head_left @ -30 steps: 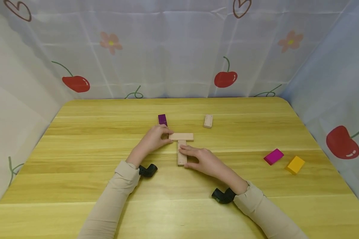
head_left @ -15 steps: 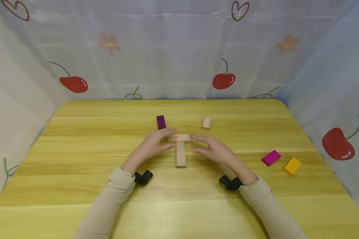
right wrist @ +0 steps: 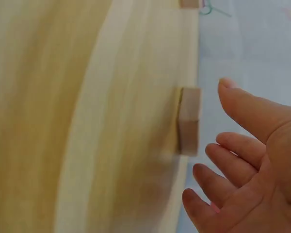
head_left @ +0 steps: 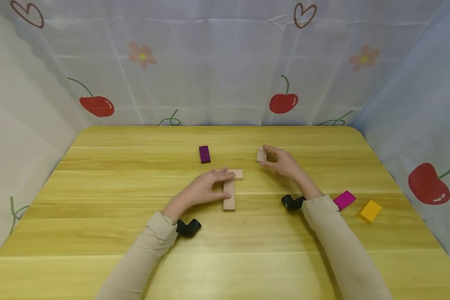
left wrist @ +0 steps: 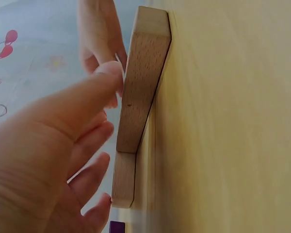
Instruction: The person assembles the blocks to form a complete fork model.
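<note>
Two long wooden blocks form a T on the table: the upright block point(head_left: 228, 203) runs toward me, and the crosswise block point(head_left: 238, 174) lies at its far end, partly covered by fingers. My left hand point(head_left: 200, 189) hovers over the T, thumb and fingers apart; the left wrist view shows it beside the wooden side point(left wrist: 143, 82), gripping nothing. Farther back on the right, my right hand point(head_left: 286, 163) is at a small wooden block point(head_left: 261, 154). In the right wrist view its thumb and fingers are spread, with a gap to that block point(right wrist: 189, 121).
A dark purple block point(head_left: 204, 154) lies behind the T, to the left. Over on the right are a magenta block point(head_left: 346, 200), partly behind the right sleeve, and a yellow block point(head_left: 370, 211). A printed curtain point(head_left: 225, 83) hangs behind the table's far edge.
My right hand left the upright block and travelled back and right to the small wooden block. The left hand shifted right from the crosswise block's left end, over the T.
</note>
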The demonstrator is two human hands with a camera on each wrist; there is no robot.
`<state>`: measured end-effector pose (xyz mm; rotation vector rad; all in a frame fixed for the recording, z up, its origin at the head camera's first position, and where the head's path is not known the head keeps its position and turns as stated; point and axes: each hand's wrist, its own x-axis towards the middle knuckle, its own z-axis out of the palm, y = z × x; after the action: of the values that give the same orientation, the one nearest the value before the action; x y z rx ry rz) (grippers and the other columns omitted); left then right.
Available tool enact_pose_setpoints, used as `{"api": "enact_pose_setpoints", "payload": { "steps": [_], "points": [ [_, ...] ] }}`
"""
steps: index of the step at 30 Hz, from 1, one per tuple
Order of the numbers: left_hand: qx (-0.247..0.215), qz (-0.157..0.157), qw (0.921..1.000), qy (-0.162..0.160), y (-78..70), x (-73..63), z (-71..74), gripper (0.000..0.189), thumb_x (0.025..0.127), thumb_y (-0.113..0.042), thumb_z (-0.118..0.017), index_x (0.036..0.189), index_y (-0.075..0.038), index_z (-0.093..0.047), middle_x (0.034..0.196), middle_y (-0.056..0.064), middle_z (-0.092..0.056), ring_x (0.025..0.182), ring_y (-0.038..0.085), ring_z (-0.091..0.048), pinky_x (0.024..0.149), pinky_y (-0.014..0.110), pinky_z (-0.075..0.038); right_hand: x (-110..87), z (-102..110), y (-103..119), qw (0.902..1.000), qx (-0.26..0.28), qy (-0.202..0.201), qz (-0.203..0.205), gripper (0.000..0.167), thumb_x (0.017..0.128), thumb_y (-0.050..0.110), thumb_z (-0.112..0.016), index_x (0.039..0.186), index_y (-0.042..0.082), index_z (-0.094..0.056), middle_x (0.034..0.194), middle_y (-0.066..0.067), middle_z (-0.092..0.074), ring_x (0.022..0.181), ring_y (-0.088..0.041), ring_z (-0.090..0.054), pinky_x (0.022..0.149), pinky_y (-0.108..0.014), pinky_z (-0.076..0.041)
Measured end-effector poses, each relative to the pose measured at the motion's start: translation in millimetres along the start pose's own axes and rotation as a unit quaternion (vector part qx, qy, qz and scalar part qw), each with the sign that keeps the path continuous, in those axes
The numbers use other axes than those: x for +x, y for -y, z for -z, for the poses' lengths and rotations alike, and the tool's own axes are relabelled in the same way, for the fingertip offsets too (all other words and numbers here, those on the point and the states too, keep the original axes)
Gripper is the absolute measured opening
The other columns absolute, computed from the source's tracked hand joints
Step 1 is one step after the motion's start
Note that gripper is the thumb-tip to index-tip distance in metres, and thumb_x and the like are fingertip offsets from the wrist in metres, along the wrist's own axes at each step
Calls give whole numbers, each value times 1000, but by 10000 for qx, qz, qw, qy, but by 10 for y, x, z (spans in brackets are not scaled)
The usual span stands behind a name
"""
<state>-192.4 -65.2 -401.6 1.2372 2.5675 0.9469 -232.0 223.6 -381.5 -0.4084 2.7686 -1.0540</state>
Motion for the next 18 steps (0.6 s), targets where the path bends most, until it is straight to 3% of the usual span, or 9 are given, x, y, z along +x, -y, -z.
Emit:
{"api": "enact_pose_setpoints", "payload": {
  "steps": [8,18],
  "points": [
    [86,-53,9999,41,36,9,-32,55,89,-30,-65,136,-6,-50,139,4,-46,134,20,-28,111,39,-15,119,-1,-135,9994,-313,109,-121,73,87,20,-69,143,-6,-30,146,-24,-28,134,-37,-22,108,-47,-20],
    [42,-38,10000,10,62,10,-48,54,89,-30,-66,136,-7,-50,138,5,-46,134,20,-29,111,39,-15,159,-28,-164,9975,-699,-98,-31,67,84,20,-72,137,-7,-40,138,-26,-40,128,-39,-33,105,-48,-26]
  ]
}}
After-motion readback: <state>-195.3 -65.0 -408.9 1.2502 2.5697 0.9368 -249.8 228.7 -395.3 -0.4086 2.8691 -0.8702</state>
